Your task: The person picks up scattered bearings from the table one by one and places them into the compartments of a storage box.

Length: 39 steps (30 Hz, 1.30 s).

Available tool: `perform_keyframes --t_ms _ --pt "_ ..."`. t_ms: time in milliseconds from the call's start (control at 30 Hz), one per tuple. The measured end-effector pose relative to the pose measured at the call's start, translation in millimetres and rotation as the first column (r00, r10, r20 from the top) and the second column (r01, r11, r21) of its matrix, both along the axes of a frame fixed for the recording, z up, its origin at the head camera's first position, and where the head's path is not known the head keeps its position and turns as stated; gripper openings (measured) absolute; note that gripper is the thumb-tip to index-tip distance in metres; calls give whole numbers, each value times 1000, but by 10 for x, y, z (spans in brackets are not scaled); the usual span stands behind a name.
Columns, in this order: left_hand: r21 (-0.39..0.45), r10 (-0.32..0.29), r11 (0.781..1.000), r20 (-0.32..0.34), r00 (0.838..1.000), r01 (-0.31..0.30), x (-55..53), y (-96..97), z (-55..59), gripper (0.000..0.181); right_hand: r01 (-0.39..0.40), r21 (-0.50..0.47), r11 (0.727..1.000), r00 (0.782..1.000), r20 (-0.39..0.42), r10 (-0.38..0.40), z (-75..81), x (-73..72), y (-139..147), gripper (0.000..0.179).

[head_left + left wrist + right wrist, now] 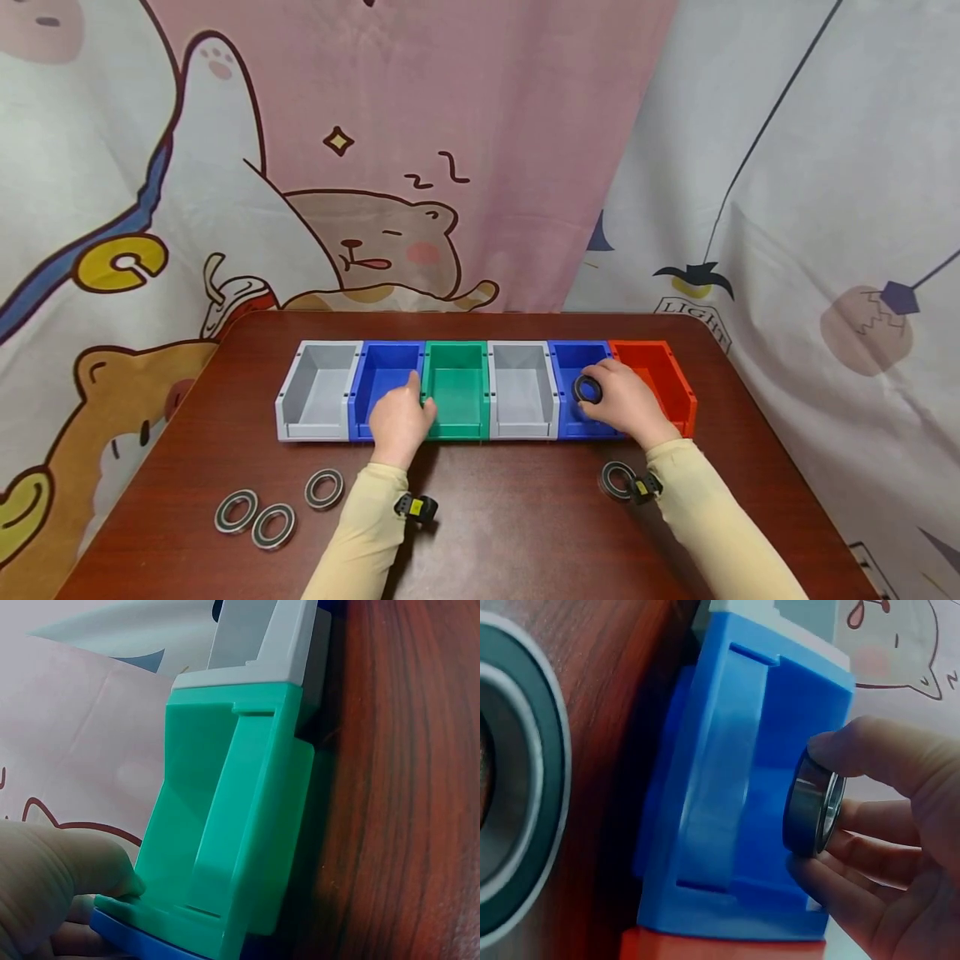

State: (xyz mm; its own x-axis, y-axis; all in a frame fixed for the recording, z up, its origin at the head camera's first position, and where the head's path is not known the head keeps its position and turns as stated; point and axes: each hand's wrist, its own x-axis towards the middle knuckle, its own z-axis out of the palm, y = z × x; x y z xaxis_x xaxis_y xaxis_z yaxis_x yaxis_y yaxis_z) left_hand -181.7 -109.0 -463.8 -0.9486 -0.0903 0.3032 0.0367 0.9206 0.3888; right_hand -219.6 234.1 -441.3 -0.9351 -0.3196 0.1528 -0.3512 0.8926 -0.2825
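Observation:
My right hand pinches a bearing between thumb and fingers over the right-hand blue bin. In the right wrist view the bearing stands on edge at that bin's mouth. My left hand grips the adjoining walls of the green bin and the left-hand blue bin. In the left wrist view its thumb lies over the green rim, with other fingers partly hidden on the blue side.
Grey bins and a red bin complete the joined row. Several bearings lie at the table's left. Another bearing lies beneath my right wrist. A printed curtain hangs behind the table.

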Motion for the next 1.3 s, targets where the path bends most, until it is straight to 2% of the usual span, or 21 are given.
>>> perform_keyframes --t_ms 200,500,767,1300 --pt "5 0 1000 7 1000 0 -1 -5 -1 51 -27 72 997 1000 -13 28 -56 -118 -72 45" --pt "-2 -3 1000 2 1000 3 -8 1 -9 50 -59 179 982 998 19 57 -179 -232 -141 48" --pt "-4 3 1000 4 1000 -3 5 4 -6 51 -31 269 963 998 58 16 -225 -279 -219 43" --pt "0 -8 1000 -3 1000 8 -6 -8 -29 51 -23 334 942 996 91 -8 -266 -302 -273 39"
